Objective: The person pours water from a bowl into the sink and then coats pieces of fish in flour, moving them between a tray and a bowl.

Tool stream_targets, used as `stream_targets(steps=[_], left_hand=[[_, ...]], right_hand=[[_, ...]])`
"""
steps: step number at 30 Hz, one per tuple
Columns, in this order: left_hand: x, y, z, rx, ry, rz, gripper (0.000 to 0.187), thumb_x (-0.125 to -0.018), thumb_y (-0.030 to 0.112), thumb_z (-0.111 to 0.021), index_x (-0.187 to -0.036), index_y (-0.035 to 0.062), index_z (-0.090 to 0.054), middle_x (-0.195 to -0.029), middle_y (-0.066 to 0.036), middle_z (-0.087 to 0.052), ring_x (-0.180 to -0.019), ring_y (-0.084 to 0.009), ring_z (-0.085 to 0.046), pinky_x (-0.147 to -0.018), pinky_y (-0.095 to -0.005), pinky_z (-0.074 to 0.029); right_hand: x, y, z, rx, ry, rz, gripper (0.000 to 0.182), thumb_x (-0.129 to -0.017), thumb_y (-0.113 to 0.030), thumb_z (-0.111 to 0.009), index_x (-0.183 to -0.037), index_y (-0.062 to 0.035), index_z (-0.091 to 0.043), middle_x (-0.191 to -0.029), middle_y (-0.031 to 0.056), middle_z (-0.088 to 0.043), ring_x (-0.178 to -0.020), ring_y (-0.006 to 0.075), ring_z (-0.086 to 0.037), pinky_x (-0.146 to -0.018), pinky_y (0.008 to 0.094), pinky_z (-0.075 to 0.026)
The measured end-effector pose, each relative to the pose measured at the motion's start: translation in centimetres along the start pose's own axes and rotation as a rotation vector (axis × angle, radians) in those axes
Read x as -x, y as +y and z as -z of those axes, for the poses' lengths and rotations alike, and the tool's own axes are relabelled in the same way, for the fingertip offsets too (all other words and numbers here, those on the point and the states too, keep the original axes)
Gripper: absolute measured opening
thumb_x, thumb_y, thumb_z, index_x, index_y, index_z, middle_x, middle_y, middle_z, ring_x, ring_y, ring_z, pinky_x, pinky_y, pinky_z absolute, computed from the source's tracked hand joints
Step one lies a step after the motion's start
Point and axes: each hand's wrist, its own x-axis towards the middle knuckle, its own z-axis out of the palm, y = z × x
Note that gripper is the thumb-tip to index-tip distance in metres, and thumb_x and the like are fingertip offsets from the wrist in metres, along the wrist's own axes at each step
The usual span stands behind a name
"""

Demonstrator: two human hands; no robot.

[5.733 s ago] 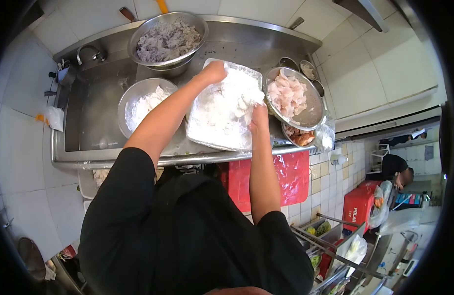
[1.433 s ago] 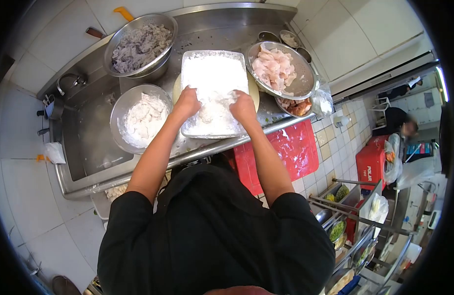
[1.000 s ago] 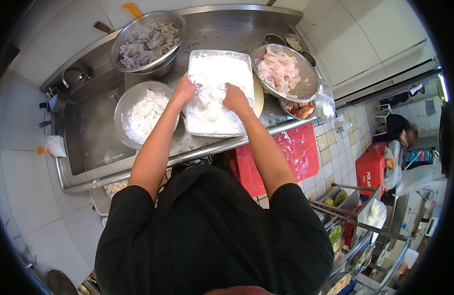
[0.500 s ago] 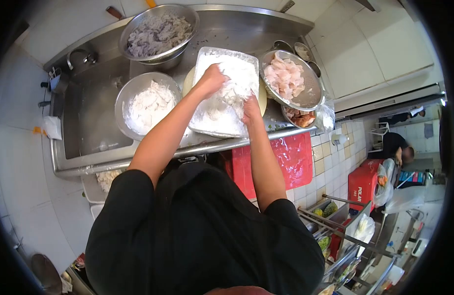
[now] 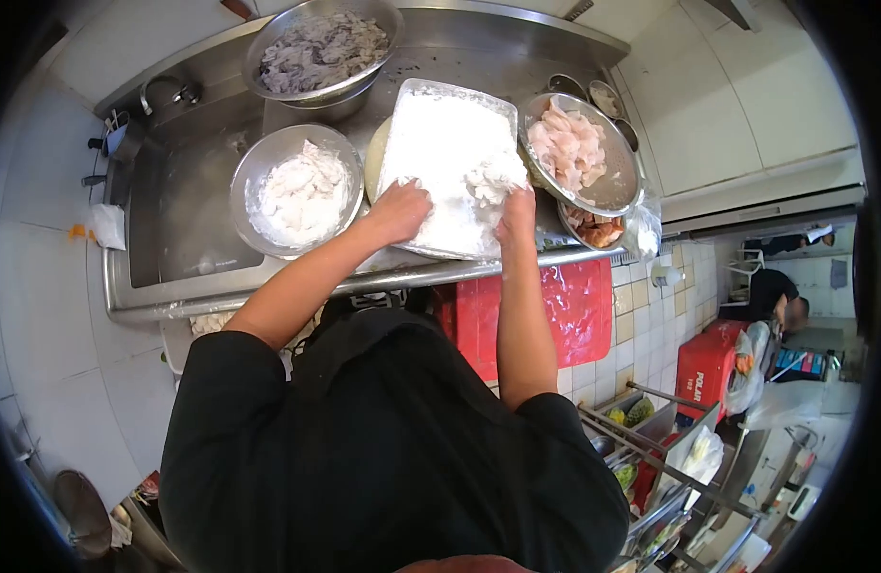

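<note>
A rectangular tray point(image 5: 505, 107) filled with white flour point(image 5: 450, 134) lies before me on the counter. My left hand point(image 5: 400, 212) is closed at its left rim, fingertips at the flour. On the opposite side my right hand point(image 5: 517, 215) is closed at the right rim, close to a clump of flour-coated pieces point(image 5: 491, 181). The undersides of both hands are hidden. To the left stands a metal bowl point(image 5: 242, 196) of floured pieces point(image 5: 307, 191). Pale raw meat slices point(image 5: 566, 145) fill a metal bowl point(image 5: 620, 186) at the right.
A large bowl point(image 5: 391, 38) of greyish food stands behind, near the sink point(image 5: 187, 215) and faucet point(image 5: 163, 91). Below the right bowl sits browner meat point(image 5: 596, 229). A red lid-like surface point(image 5: 564, 315) is under the counter edge. Another person point(image 5: 773, 291) bends in the background.
My left hand has moved from above the flour down to the tray's left rim. My right hand has stayed at the right side. The flour looks flatter, and the view has shifted slightly.
</note>
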Motion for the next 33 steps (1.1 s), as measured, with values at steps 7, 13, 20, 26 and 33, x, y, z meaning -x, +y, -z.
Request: stream_targets(steps=[7, 13, 20, 26, 33], left_hand=[[-0.3, 0.3, 3.0, 0.727, 0.15, 0.318, 0.035, -0.075, 0.007, -0.058, -0.11, -0.0007, -0.062, -0.097, -0.023, -0.065, -0.096, -0.0366, -0.061, -0.086, -0.0392, -0.047], [0.7, -1.7, 3.0, 1.005, 0.463, 0.428, 0.034, -0.078, 0.005, -0.057, -0.111, -0.0014, -0.061, -0.096, -0.019, -0.067, -0.086, -0.0289, -0.064, -0.08, -0.0342, -0.049], [12.0, -11.4, 2.2, 1.331, 0.653, 0.858, 0.019, -0.083, 0.005, -0.061, -0.1, -0.0041, -0.061, -0.088, -0.012, -0.068, -0.074, -0.0198, -0.064, -0.068, -0.0305, -0.052], [19.8, -17.5, -4.4, 1.034, 0.611, 0.915, 0.023, -0.09, 0.011, -0.055, -0.105, -0.0049, -0.06, -0.095, -0.016, -0.065, -0.087, -0.0231, -0.064, -0.075, -0.0336, -0.05], [21.2, -15.7, -0.8, 1.711, 0.762, 0.872, 0.033, -0.077, -0.005, -0.061, -0.11, -0.0044, -0.059, -0.103, -0.015, -0.066, -0.089, -0.0216, -0.064, -0.079, -0.032, -0.05]], right_hand=[[-0.3, 1.4, 2.3, 0.154, 0.019, 0.11, 0.028, -0.089, -0.008, -0.048, -0.113, 0.0031, -0.057, -0.102, 0.0116, -0.065, -0.089, 0.0201, -0.065, -0.076, 0.0318, -0.053], [0.3, 2.9, -0.5, 0.222, -0.014, -0.039, 0.029, -0.088, -0.007, -0.05, -0.115, 0.0028, -0.057, -0.107, 0.0115, -0.064, -0.094, 0.0196, -0.063, -0.08, 0.0308, -0.052], [3.0, 6.4, -11.2, 0.369, -0.335, -0.017, 0.032, -0.087, -0.003, -0.05, -0.118, 0.0041, -0.053, -0.106, 0.0123, -0.063, -0.095, 0.0207, -0.062, -0.082, 0.0313, -0.051], [3.9, 12.1, -19.5, 0.735, -0.451, 0.133, 0.036, -0.075, 0.008, -0.05, -0.11, 0.0053, -0.058, -0.103, 0.0149, -0.065, -0.095, 0.0261, -0.063, -0.085, 0.0314, -0.047], [4.0, 20.2, -18.6, 1.669, -0.672, 0.305, 0.051, -0.069, -0.005, -0.061, -0.12, -0.0021, -0.058, -0.116, 0.0264, -0.057, -0.11, 0.0397, -0.055, -0.095, 0.0431, -0.045]])
